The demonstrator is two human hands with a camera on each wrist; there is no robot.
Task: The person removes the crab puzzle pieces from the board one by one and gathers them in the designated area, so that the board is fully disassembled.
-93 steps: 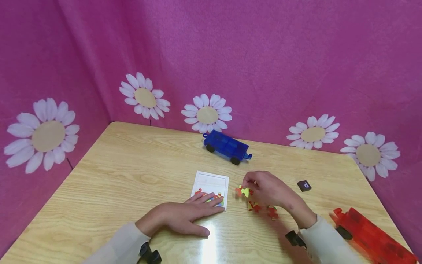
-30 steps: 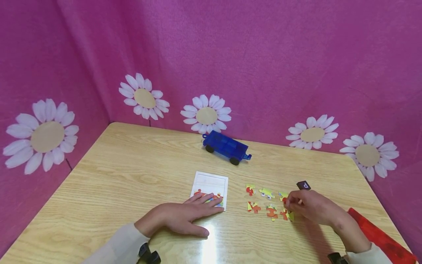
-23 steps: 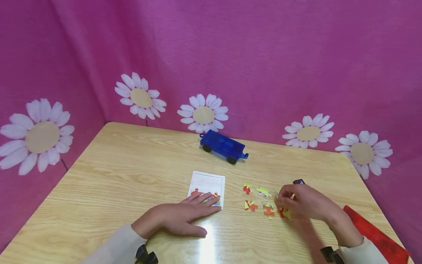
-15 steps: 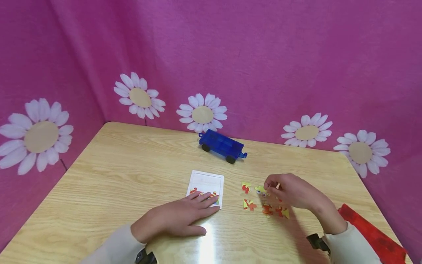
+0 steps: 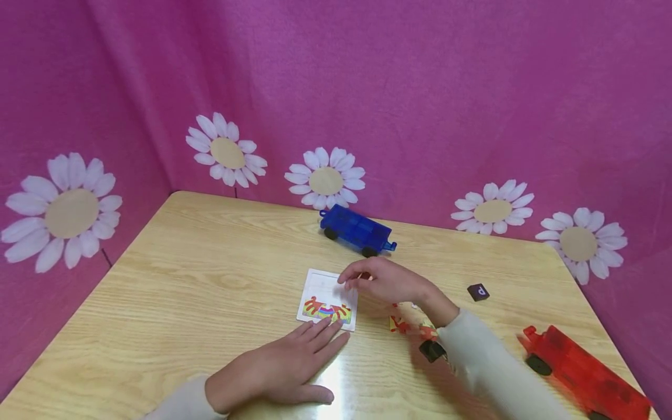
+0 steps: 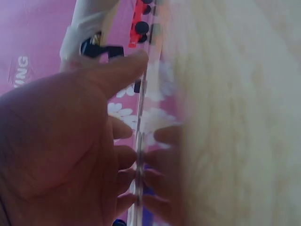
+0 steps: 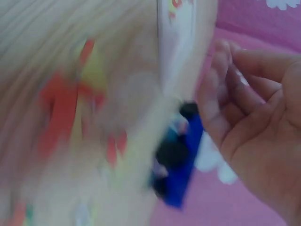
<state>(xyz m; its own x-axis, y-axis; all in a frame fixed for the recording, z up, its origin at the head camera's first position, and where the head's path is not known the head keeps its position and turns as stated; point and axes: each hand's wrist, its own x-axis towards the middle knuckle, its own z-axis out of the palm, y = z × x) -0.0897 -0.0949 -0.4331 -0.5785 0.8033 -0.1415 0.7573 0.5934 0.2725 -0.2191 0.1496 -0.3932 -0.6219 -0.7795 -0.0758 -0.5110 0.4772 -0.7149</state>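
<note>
A small white puzzle tray (image 5: 318, 284) lies on the table, with a row of colourful joined puzzle pieces (image 5: 326, 310) along its near side. My left hand (image 5: 286, 364) lies flat with fingers spread, its fingertips at the tray's near edge. In the left wrist view the left hand (image 6: 61, 141) shows straight fingers and a raised thumb. Over the tray's right side hovers my right hand (image 5: 391, 283), fingers loosely bent; no piece shows between them in the right wrist view either. Loose red and yellow puzzle pieces (image 5: 399, 324) lie under the right wrist, partly hidden by it.
Behind the tray stands a blue toy wagon (image 5: 357, 229) with black wheels. A red toy wagon (image 5: 590, 367) sits at the right table edge. Between it and the back lies a black cube (image 5: 478, 291) with a white mark. Pink flowered cloth (image 5: 409, 105) encloses the table.
My right hand moved left from the loose pieces to above the tray, uncovering the black cube. My left hand slid slightly nearer, revealing more of the joined pieces.
</note>
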